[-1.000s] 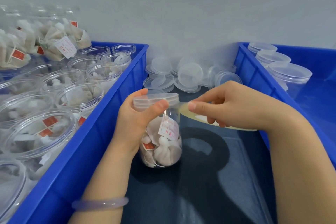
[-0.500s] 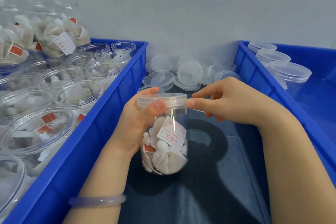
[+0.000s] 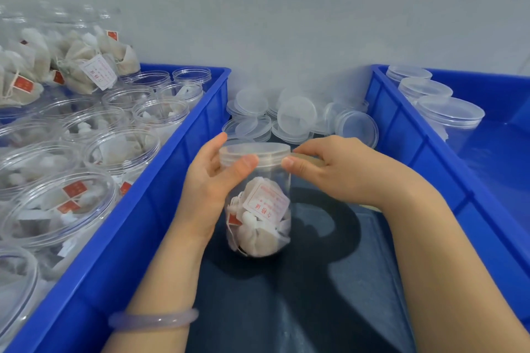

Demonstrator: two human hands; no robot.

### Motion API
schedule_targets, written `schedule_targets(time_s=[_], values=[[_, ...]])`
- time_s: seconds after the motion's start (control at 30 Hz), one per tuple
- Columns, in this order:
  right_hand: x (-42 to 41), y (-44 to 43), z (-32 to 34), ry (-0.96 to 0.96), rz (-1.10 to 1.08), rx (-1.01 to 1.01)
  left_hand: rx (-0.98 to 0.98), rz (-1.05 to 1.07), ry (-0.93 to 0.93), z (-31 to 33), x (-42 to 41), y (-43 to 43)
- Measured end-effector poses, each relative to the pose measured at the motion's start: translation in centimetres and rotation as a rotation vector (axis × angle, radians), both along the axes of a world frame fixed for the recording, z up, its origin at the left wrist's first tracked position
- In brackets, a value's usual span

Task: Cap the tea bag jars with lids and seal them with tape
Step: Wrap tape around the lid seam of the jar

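Note:
A clear jar (image 3: pixel 259 218) of tea bags stands upright on the dark table between two blue bins, with a translucent lid (image 3: pixel 254 152) on top. My left hand (image 3: pixel 210 180) grips the jar just under the lid, thumb across the front. My right hand (image 3: pixel 329 169) pinches a strip of clear tape (image 3: pixel 308 160) against the lid's right side. The tape is thin and mostly hidden by my fingers.
The left blue bin (image 3: pixel 160 197) holds several open jars of tea bags, with loose tea bags piled behind. A heap of spare lids (image 3: pixel 295 117) lies at the back against the wall. The right blue bin (image 3: pixel 407 134) holds capped jars (image 3: pixel 447 114).
The jar came upright and settled on the table. My right hand moved in from the right and brought the tape strip onto the lid's edge.

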State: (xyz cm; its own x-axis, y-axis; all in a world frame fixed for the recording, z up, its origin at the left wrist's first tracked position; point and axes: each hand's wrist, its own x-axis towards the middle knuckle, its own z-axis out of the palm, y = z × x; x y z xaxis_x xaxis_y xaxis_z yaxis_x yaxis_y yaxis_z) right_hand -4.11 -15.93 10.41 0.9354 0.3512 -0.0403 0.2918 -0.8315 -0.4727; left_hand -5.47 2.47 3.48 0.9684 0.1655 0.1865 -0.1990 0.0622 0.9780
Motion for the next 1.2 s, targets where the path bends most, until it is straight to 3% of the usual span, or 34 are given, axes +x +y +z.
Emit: schedule_targets(time_s=[0.17,0.4,0.6,0.93,1.07,1.2], values=[[-0.5,0.2,0.1,-0.07,0.084,-0.069,0.233,0.151,-0.003,0.4,-0.4,-1.4],[-0.2,-0.6,0.2,0.053,0.084,0.102,0.21,0.219,-0.009,-0.1,0.0,-0.2],[0.1,-1.4,0.5,0.024,0.024,0.237,0.102,0.067,0.008,0.0,0.0,0.0],[0.3,-1.0,0.1,0.015,0.007,0.275,0.003,-0.154,0.04,0.1,-0.4,0.3],[0.5,-0.3,-0.2,-0.022,0.013,0.313,-0.177,-0.285,0.034,0.5,-0.6,0.2],[0.3,0.1,-0.1,-0.07,0.008,0.287,-0.19,-0.374,-0.011,1.0,-0.7,-0.3]])
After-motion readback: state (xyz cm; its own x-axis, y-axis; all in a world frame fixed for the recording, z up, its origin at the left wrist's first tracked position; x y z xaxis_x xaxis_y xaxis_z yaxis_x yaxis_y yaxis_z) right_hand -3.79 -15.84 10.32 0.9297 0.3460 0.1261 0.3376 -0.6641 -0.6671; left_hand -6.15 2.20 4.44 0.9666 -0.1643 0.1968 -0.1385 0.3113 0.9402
